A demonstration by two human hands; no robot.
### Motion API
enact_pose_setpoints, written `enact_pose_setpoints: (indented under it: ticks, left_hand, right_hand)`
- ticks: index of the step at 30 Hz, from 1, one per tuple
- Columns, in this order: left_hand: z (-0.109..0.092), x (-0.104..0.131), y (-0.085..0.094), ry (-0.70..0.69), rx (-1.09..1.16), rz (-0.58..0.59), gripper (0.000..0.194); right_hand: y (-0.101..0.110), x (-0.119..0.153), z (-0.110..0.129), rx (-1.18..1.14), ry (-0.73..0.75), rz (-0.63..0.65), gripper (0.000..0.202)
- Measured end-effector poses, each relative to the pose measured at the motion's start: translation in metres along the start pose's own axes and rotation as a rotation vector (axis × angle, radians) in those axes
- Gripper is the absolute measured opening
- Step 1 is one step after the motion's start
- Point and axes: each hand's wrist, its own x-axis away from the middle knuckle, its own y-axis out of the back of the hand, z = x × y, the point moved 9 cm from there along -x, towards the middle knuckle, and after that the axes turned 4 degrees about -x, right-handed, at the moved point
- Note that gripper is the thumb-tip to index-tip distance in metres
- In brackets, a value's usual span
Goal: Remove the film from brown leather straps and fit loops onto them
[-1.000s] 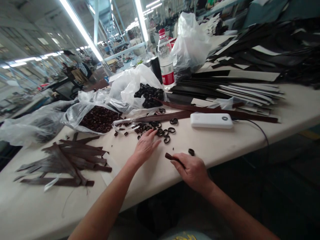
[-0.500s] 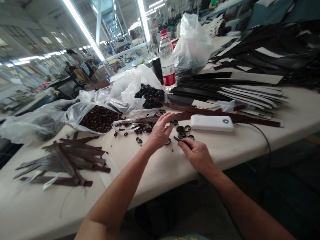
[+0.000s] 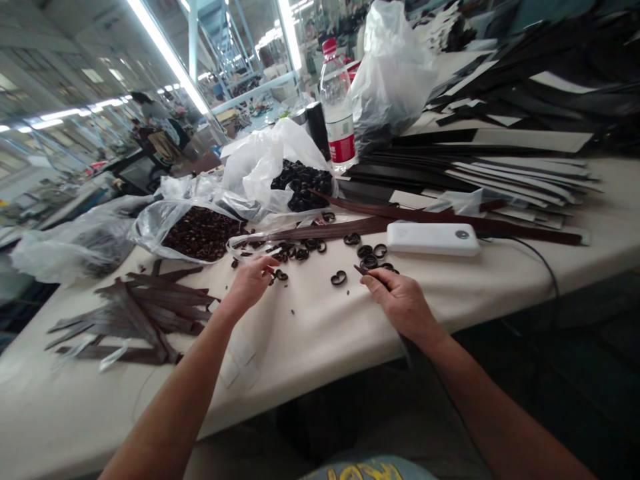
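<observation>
My right hand (image 3: pixel 403 300) is closed round a narrow dark brown strap, whose tip (image 3: pixel 359 269) sticks out past thumb and forefinger. The rest of that strap is mostly hidden by the hand. Over the tabletop to the left, my left hand (image 3: pixel 250 285) has its fingers stretched out and slightly bent, beside a small dark loop (image 3: pixel 281 275). I see nothing plainly held in it. Between the hands lies a curled dark ring (image 3: pixel 339 277). Several similar rings (image 3: pixel 367 257) lie just beyond my right fingers.
A bag of small brown pieces (image 3: pixel 200 233) and a bag of black rings (image 3: pixel 303 185) stand behind. Brown strips (image 3: pixel 135 310) are heaped left. A white power bank (image 3: pixel 433 239) with a cable, a bottle (image 3: pixel 341 127) and stacked dark strips (image 3: pixel 415 177) are at right.
My left hand has moved left, from near the curled rings to the small loops by the bag. My right hand still holds the strap in about the same place. The view has shifted slightly.
</observation>
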Motion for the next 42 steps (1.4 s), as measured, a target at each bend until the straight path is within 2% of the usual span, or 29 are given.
enact_pose_setpoints:
  ticks: [3, 5, 7, 10, 12, 15, 19, 22, 24, 26, 27, 29, 31, 34, 36, 39, 42]
  left_hand:
    - [0.001, 0.004, 0.001, -0.003, -0.054, 0.001, 0.027]
    - [-0.008, 0.0, -0.007, -0.021, -0.054, 0.004, 0.029]
    - [-0.026, -0.006, -0.024, -0.055, -0.022, 0.022, 0.031]
    - [-0.064, -0.016, -0.059, -0.114, 0.068, 0.074, 0.038]
    - [-0.087, -0.022, -0.075, -0.139, 0.101, 0.089, 0.04]
    - [-0.097, -0.029, -0.071, -0.118, 0.015, 0.023, 0.034]
    - [-0.074, -0.029, -0.052, -0.038, -0.152, -0.041, 0.025]
    - [-0.068, -0.028, -0.058, -0.057, -0.177, -0.012, 0.028]
    - [-0.08, -0.029, -0.072, -0.118, -0.152, 0.034, 0.031]
    - [-0.102, -0.029, -0.083, -0.21, -0.098, 0.061, 0.039]
    - [-0.114, -0.028, -0.084, -0.263, -0.071, 0.05, 0.043]
    - [-0.129, -0.026, -0.074, -0.339, -0.047, -0.027, 0.043]
    - [-0.124, -0.024, -0.057, -0.31, -0.14, -0.11, 0.028]
    - [-0.082, -0.021, -0.034, -0.14, -0.371, -0.13, 0.016]
    - [-0.054, -0.018, -0.023, -0.09, -0.443, -0.11, 0.012]
    - [-0.027, -0.014, -0.018, -0.088, -0.503, -0.068, 0.013]
    - [-0.018, -0.005, -0.018, -0.105, -0.544, -0.041, 0.015]
  right_hand:
    - [0.0, 0.0, 0.0, 0.005, 0.002, -0.005, 0.03]
    - [0.0, 0.001, 0.0, 0.002, 0.003, -0.004, 0.03]
    - [0.001, 0.001, 0.0, -0.011, -0.001, -0.006, 0.03]
    - [0.006, 0.002, -0.002, -0.057, -0.028, -0.044, 0.032]
    - [0.009, 0.003, -0.004, -0.097, -0.054, -0.065, 0.035]
    - [0.01, 0.005, -0.007, -0.116, -0.067, -0.059, 0.036]
    - [0.01, 0.005, -0.008, -0.109, -0.07, -0.051, 0.037]
    - [0.01, 0.005, -0.008, -0.1, -0.066, -0.045, 0.037]
    - [0.01, 0.004, -0.008, -0.096, -0.068, -0.047, 0.038]
    - [0.009, 0.004, -0.01, -0.098, -0.082, -0.05, 0.04]
    - [0.009, 0.004, -0.012, -0.101, -0.091, -0.05, 0.04]
    - [0.009, 0.004, -0.014, -0.102, -0.106, -0.046, 0.041]
    - [0.008, 0.004, -0.015, -0.099, -0.108, -0.041, 0.041]
    - [0.008, 0.004, -0.017, -0.091, -0.102, -0.037, 0.042]
    - [0.007, 0.004, -0.018, -0.097, -0.101, -0.03, 0.042]
    - [0.006, 0.003, -0.02, -0.114, -0.097, -0.028, 0.042]
    - [0.005, 0.002, -0.02, -0.122, -0.102, -0.022, 0.043]
